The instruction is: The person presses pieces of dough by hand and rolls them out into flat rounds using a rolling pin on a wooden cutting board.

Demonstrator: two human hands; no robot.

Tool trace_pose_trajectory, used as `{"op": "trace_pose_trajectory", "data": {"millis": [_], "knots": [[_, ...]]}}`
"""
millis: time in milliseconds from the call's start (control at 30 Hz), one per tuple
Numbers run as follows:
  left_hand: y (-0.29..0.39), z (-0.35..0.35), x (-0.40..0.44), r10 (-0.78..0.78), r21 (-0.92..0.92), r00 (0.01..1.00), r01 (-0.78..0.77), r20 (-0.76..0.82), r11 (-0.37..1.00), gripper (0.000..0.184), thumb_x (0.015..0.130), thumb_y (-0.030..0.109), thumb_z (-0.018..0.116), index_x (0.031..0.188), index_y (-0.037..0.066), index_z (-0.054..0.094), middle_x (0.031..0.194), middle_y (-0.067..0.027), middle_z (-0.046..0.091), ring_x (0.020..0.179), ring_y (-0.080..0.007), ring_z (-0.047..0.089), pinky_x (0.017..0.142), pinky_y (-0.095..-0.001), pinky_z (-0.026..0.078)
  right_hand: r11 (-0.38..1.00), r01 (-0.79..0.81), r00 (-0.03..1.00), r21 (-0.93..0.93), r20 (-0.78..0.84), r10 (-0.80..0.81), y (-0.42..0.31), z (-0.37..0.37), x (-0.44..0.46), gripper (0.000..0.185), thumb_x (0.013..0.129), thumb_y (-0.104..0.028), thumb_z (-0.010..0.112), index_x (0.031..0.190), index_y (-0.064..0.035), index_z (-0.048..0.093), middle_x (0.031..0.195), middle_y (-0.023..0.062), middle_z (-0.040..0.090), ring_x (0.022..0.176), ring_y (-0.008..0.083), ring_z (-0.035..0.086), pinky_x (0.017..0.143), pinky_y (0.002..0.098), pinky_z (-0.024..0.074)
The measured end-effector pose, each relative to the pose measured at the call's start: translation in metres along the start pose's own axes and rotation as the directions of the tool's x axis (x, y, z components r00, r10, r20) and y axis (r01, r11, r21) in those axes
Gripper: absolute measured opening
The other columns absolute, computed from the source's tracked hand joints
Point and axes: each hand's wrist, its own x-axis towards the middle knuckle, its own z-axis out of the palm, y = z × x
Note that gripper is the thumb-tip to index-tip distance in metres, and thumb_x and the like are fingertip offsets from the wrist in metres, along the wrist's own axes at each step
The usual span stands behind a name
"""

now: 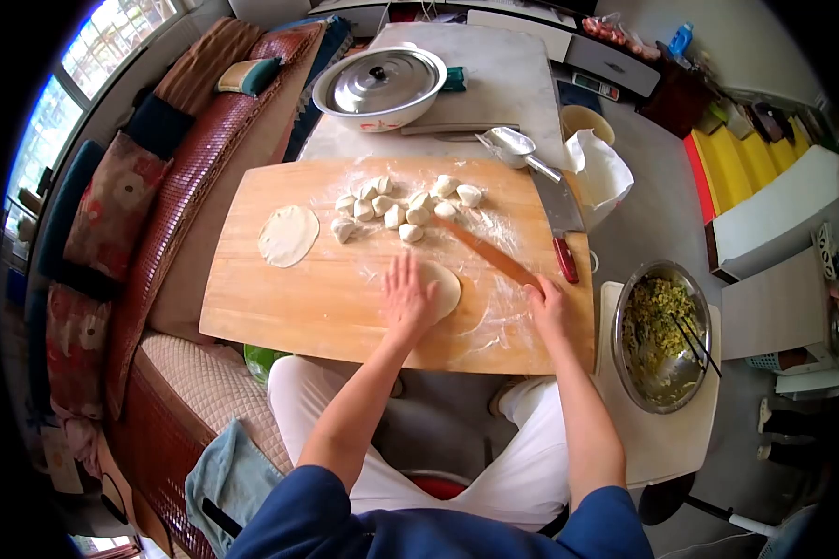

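My left hand (408, 296) lies with spread fingers on the left part of a flat dough round (446, 291) on the wooden board (289, 307). In my right hand (547, 306) is the near end of a wooden rolling pin (489, 252), which slants up and left across the board toward several dough pieces (394, 216). Another flat round (289, 236) lies at the board's left side, apart from both hands. White flour is scattered around the dough pieces and right of the round under my left hand.
Behind the board stand a lidded pot (379, 88) and a metal scoop (511, 144). A knife with a red handle (565, 260) lies at the board's right edge. To the right, a steel bowl (662, 335) holds chopped filling and dark chopsticks. A sofa (196, 158) runs along the left.
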Motion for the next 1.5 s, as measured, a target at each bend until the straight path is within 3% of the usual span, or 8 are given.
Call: {"op": "trace_pose_trajectory", "data": {"millis": [133,267,367,500,733,967,1167,1500], "knots": [[0.015,-0.016,-0.005,0.335,-0.053,0.905,-0.333,0.263,0.941,0.073,0.090,0.047,0.062,0.153,0.021,0.036,0.164,-0.0029,0.026,0.152,-0.0301,0.017,0.123,-0.0491,0.014,0.994,-0.007,0.999,-0.112,-0.050,0.001,0.001,-0.020,-0.016,0.044,0.089,-0.036,0.072,0.116,-0.0010,0.068,0.110,0.0175,0.069,0.103,0.0367,0.064,0.088,0.0437,0.0509],[-0.018,-0.043,-0.004,0.594,-0.041,0.755,-0.608,0.278,0.793,0.075,0.087,0.044,0.067,0.151,0.019,0.039,0.162,-0.0053,0.030,0.151,-0.0343,0.019,0.121,-0.0552,0.016,0.967,0.122,0.990,-0.224,0.095,-0.103,-0.009,-0.035,-0.020,0.040,0.086,-0.034,0.074,0.114,-0.0064,0.069,0.108,0.0121,0.069,0.102,0.0334,0.064,0.087,0.0416,0.0501],[-0.044,-0.061,-0.032,0.378,-0.190,0.924,-0.362,0.055,0.913,0.079,0.084,0.044,0.069,0.151,0.013,0.039,0.161,-0.0091,0.029,0.151,-0.0351,0.020,0.121,-0.0550,0.017,0.927,0.240,0.961,-0.288,0.203,-0.186,-0.018,-0.033,-0.038,0.036,0.081,-0.033,0.077,0.110,-0.0125,0.070,0.104,0.0064,0.068,0.100,0.0286,0.063,0.085,0.0404,0.0477],[-0.049,-0.064,-0.072,0.388,-0.083,0.877,-0.380,0.285,0.921,0.086,0.087,0.056,0.061,0.154,0.009,0.031,0.161,-0.0120,0.028,0.150,-0.0368,0.022,0.120,-0.0542,0.018,0.887,0.340,0.919,-0.312,0.312,-0.242,-0.035,-0.015,-0.045,0.032,0.082,-0.032,0.076,0.110,-0.0172,0.070,0.115,0.0044,0.064,0.113,0.0274,0.056,0.093,0.0444,0.0415],[-0.041,-0.030,0.020,0.190,0.026,0.969,-0.196,0.159,0.980,0.093,0.087,0.060,0.058,0.156,0.006,0.025,0.163,-0.0107,0.024,0.149,-0.0373,0.023,0.120,-0.0551,0.018,0.838,0.341,0.937,-0.425,0.220,-0.270,-0.035,0.023,0.025,0.032,0.089,-0.028,0.070,0.120,-0.0252,0.068,0.144,0.0059,0.051,0.137,0.0325,0.039,0.115,0.0501,0.0259],[-0.041,-0.072,-0.094,0.411,-0.072,0.846,-0.412,0.340,0.908,0.108,0.078,0.074,0.055,0.156,0.008,0.024,0.163,-0.0131,0.024,0.150,-0.0379,0.021,0.120,-0.0563,0.018,0.809,0.451,0.884,-0.376,0.310,-0.349,-0.018,-0.014,-0.032,0.036,0.089,-0.033,0.069,0.123,-0.0238,0.067,0.145,0.0051,0.051,0.138,0.0334,0.040,0.115,0.0548,0.0253],[-0.073,-0.017,0.020,0.109,0.009,0.975,-0.113,0.194,0.994,0.094,0.088,0.068,0.051,0.156,0.008,0.028,0.165,-0.0091,0.022,0.151,-0.0359,0.018,0.121,-0.0552,0.017,0.790,0.432,0.892,-0.434,0.331,-0.306,-0.045,0.025,0.037,0.043,0.088,-0.035,0.069,0.130,-0.0249,0.064,0.147,0.0031,0.050,0.140,0.0322,0.038,0.117,0.0550,0.0232],[-0.055,-0.047,-0.057,0.289,-0.014,0.910,-0.298,0.298,0.954,0.094,0.088,0.069,0.052,0.157,0.011,0.025,0.164,-0.0087,0.022,0.151,-0.0371,0.016,0.120,-0.0568,0.016,0.770,0.507,0.848,-0.388,0.384,-0.366,-0.027,-0.005,-0.015,0.054,0.085,-0.033,0.073,0.136,-0.0236,0.058,0.150,0.0020,0.047,0.141,0.0282,0.038,0.119,0.0539,0.0205]]}}
